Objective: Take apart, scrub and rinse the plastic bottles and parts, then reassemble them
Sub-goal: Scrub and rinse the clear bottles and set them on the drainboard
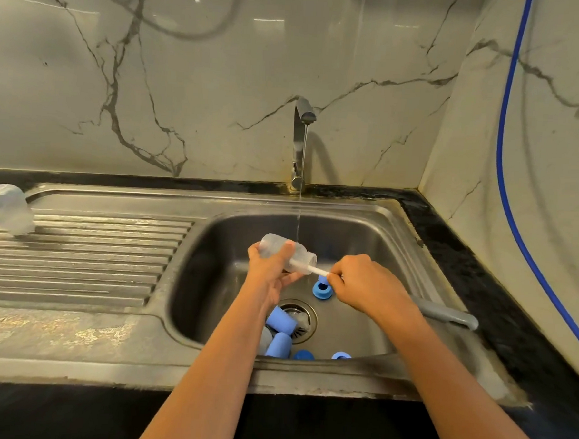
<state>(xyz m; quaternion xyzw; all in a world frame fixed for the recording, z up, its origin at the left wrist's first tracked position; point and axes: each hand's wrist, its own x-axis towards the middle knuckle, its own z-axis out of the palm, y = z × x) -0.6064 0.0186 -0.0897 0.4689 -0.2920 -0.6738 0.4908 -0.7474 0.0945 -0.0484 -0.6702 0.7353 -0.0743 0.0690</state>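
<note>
Left hand (272, 272): fingers curled round the clear bottle (278, 249), over the sink's (219, 249) middle.
Right hand (368, 284): fingers pinch a thin white brush (316, 270); its head blurred inside the bottle.
Blue parts (280, 323): near the drain (299, 311), partly hidden by the left forearm (227, 350).

Tabletop: we see a black stone tabletop (480, 263) carrying a steel sink (206, 366).
Drainboard (78, 258): a clear bottle (7, 209) stands at its far left end.
Basin (364, 243): we count two blue caps (281, 319) beside the drain (298, 312), a blue ring (323, 291) just beyond it, and two blue parts (341, 355) by the near wall.
Right rim: a grey-handled brush (447, 315) lies across it.
</note>
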